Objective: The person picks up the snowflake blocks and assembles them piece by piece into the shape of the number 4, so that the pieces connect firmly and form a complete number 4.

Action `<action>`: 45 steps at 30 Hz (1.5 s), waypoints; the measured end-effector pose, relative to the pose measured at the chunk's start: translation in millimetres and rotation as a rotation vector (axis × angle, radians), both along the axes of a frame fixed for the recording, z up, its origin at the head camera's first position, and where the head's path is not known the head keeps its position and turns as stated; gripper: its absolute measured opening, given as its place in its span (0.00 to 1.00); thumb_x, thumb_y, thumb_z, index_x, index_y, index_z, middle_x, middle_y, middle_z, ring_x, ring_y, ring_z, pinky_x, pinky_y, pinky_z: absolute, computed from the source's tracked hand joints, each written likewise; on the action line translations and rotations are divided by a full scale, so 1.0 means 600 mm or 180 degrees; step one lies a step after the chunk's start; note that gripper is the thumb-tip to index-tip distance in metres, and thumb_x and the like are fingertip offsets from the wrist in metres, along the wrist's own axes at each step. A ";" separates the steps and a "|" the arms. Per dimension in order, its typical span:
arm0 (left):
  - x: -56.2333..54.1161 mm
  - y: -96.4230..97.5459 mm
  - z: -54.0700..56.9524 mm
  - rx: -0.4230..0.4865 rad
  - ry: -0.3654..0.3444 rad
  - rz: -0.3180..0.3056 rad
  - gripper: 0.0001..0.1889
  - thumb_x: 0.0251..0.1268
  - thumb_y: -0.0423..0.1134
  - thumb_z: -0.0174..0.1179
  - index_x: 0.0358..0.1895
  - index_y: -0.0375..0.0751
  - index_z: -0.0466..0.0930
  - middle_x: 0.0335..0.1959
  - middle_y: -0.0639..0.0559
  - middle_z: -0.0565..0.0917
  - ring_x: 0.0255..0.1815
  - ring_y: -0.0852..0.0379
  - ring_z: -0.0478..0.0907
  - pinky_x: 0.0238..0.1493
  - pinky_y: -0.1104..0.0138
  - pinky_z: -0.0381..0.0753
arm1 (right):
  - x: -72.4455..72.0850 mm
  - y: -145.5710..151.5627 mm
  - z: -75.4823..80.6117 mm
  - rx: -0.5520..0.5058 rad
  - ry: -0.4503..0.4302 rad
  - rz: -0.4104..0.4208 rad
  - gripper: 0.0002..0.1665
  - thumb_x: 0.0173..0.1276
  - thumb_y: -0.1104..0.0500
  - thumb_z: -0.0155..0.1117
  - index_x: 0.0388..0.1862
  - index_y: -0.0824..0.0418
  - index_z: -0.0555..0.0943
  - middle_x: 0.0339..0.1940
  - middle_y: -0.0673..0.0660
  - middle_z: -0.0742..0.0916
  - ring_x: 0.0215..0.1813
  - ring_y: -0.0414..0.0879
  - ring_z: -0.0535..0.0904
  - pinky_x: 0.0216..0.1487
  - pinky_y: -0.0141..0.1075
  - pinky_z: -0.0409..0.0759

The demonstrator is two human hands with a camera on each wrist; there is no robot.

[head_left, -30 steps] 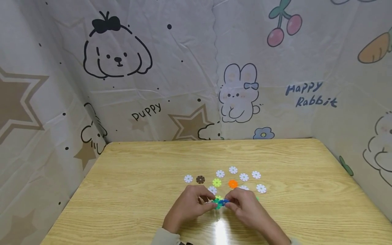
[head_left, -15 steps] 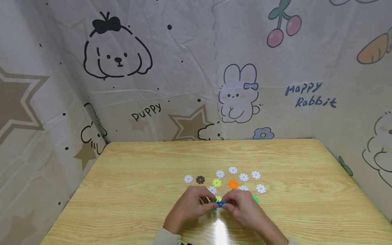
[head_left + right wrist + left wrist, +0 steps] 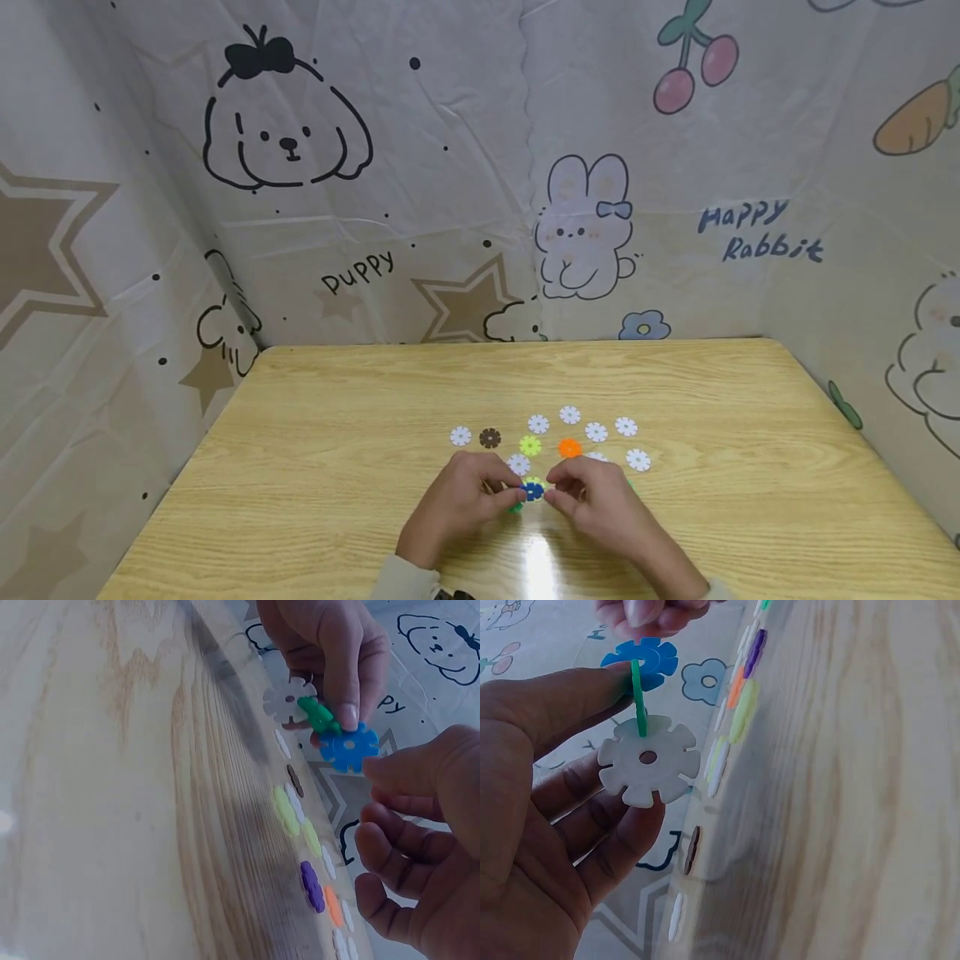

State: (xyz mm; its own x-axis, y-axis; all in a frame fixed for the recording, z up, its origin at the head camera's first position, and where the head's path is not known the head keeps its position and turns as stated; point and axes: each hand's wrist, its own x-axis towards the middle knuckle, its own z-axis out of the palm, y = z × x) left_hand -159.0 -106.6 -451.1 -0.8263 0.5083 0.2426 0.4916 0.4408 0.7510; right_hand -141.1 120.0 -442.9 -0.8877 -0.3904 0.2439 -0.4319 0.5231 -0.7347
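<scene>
My left hand (image 3: 465, 504) pinches a small chain of notched plastic snowflake discs between thumb and index finger. In the left wrist view a white disc (image 3: 676, 754) hangs from a green disc (image 3: 638, 697), which stands edge-on, and a blue disc (image 3: 658, 661) sits at its far end. From the head, the blue disc shows its face between both hands, with the green one mostly covered by the left fingers. My right hand (image 3: 603, 504) is at the blue disc's right side, thumb and index finger parted, a fingertip right at its rim in the right wrist view.
Loose discs lie beyond the hands on the wooden table (image 3: 315, 467): several white ones (image 3: 460, 436), a brown one (image 3: 490, 437), a yellow one (image 3: 529, 446), an orange one (image 3: 569, 448) and a purple one (image 3: 312, 886). A printed cloth (image 3: 450, 183) hangs behind the table.
The blue disc, earlier pinched by the right fingers, has turned its face to the head view. The right thumb and index finger have parted from it slightly. The left hand keeps its pinch.
</scene>
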 end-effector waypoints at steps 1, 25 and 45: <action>0.000 -0.002 0.001 0.0012 -0.0021 0.0023 0.02 0.63 0.39 0.70 0.34 0.46 0.91 0.31 0.66 0.84 0.30 0.70 0.78 0.34 0.72 0.80 | -0.001 0.001 0.000 0.0014 -0.0013 -0.0043 0.06 0.63 0.64 0.73 0.38 0.61 0.85 0.30 0.43 0.84 0.32 0.36 0.78 0.34 0.32 0.80; -0.003 -0.018 0.000 0.0150 -0.0062 0.0154 0.02 0.63 0.38 0.70 0.36 0.47 0.91 0.33 0.63 0.85 0.30 0.67 0.79 0.33 0.69 0.81 | -0.014 0.011 -0.017 0.0476 -0.0411 -0.0843 0.07 0.58 0.61 0.76 0.33 0.59 0.86 0.26 0.45 0.83 0.30 0.39 0.76 0.37 0.38 0.79; -0.002 -0.021 0.000 0.0171 -0.0063 0.0179 0.02 0.63 0.38 0.71 0.37 0.47 0.91 0.34 0.62 0.86 0.29 0.67 0.80 0.32 0.70 0.81 | -0.027 0.004 -0.020 0.1196 -0.0319 -0.0954 0.11 0.53 0.56 0.79 0.31 0.61 0.86 0.22 0.49 0.77 0.26 0.43 0.70 0.24 0.37 0.70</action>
